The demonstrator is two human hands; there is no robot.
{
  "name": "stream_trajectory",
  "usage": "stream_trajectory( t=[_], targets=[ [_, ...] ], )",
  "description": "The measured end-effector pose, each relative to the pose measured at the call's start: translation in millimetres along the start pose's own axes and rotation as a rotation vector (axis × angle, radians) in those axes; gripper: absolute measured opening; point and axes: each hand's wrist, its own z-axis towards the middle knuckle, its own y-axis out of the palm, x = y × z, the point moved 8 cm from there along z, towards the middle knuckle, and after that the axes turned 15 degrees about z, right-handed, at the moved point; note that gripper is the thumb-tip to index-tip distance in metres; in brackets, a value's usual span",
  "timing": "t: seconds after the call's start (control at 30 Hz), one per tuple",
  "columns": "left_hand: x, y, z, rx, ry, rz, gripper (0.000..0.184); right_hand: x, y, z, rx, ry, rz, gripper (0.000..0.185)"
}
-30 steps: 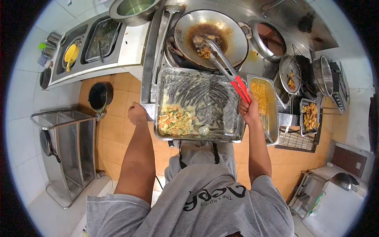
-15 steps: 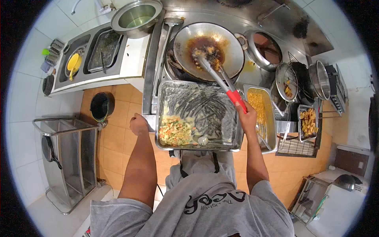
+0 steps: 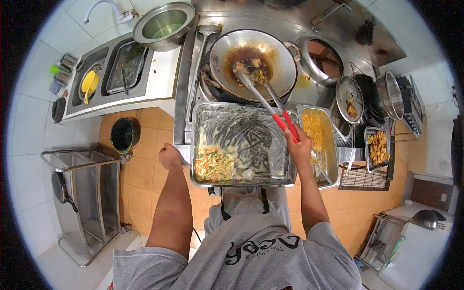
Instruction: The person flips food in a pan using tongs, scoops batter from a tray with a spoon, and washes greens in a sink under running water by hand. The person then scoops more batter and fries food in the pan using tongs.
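In my right hand [image 3: 300, 146], closed around the red grips, is a pair of metal tongs [image 3: 258, 95]. The tongs' arms are apart, and their tips reach into dark oil with browned pieces in a wok [image 3: 226, 46] on the stove. My left hand [image 3: 170, 156] is curled closed beside the steel counter's front corner; whatever its fingers hold, if anything, is hidden. Between my hands sits a large steel tray [image 3: 261, 140] smeared with pale batter. A chopped vegetable mixture [image 3: 212, 163] lies in its left front part, with a spoon-like piece [image 3: 248, 174] beside it.
Right of the tray stands a narrow pan of yellow crumb-like food [image 3: 315, 130]. Farther right are a strainer [image 3: 344, 94] and a small tray of fried pieces [image 3: 378, 149]. A ladle [image 3: 209, 30] lies left of the wok. A black bucket [image 3: 124, 133] stands on the floor at left.
The tongs' arms have spread farther apart, with their tips still in the wok. My right hand has shifted slightly down and left. My left hand stays by the counter corner.
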Motion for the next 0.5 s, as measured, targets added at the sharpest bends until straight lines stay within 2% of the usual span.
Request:
stream_trajectory(
  t=[0.1,0.27,0.33,0.4,0.43,0.5],
  targets=[
    [1.4,2.0,1.1,0.001,0.028,-0.020,0.043,14.6,5.3,1.0,-0.033,0.032,-0.099,0.038],
    [2.2,-0.4,-2.5,-0.019,0.033,-0.036,0.043,6.2,2.6,3.0,-0.043,0.114,-0.017,0.036],
    [2.6,-5.8,-0.2,0.043,0.183,-0.003,0.045,15.1,7.7,2.6,-0.047,0.124,0.095,0.037],
    [-4.0,31.2,21.9,-0.040,0.185,-0.103,0.049,21.8,-14.6,-4.1,0.031,0.144,0.168,0.038],
    [-3.2,31.5,22.1,-0.084,0.125,0.013,0.052,11.8,-4.1,-1.6,0.024,0.129,0.184,0.038],
    [-2.2,29.3,17.9,-0.134,0.103,-0.010,0.052,18.6,-0.7,-6.5,-0.038,0.213,0.135,0.038]
  ],
)
